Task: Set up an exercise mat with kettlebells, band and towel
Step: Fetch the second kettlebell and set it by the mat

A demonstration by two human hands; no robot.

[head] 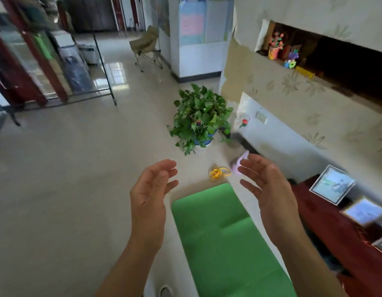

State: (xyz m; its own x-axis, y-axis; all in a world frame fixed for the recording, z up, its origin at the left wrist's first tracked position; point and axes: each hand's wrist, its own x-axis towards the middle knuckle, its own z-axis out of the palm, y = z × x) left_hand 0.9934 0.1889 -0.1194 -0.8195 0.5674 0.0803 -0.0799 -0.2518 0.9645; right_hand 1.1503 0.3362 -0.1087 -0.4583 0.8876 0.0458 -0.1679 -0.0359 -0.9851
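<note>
Head view: the left hand [151, 189] and right hand [269, 189] are being held spread and empty over the far end of the green mat [224, 232]. The yellow band [218, 173] is being left tangled on the tile just beyond, beside a blurred lilac item [239, 159], possibly the towel. If the band is lifted by one loop, it is judged likely to snag.

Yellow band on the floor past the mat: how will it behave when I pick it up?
The yellow band lies in loose tangled loops, so it is probably floppy and will dangle from a single pinch. It looks thin, so likely light. On the glossy floor it may slide before you get under it.
</note>
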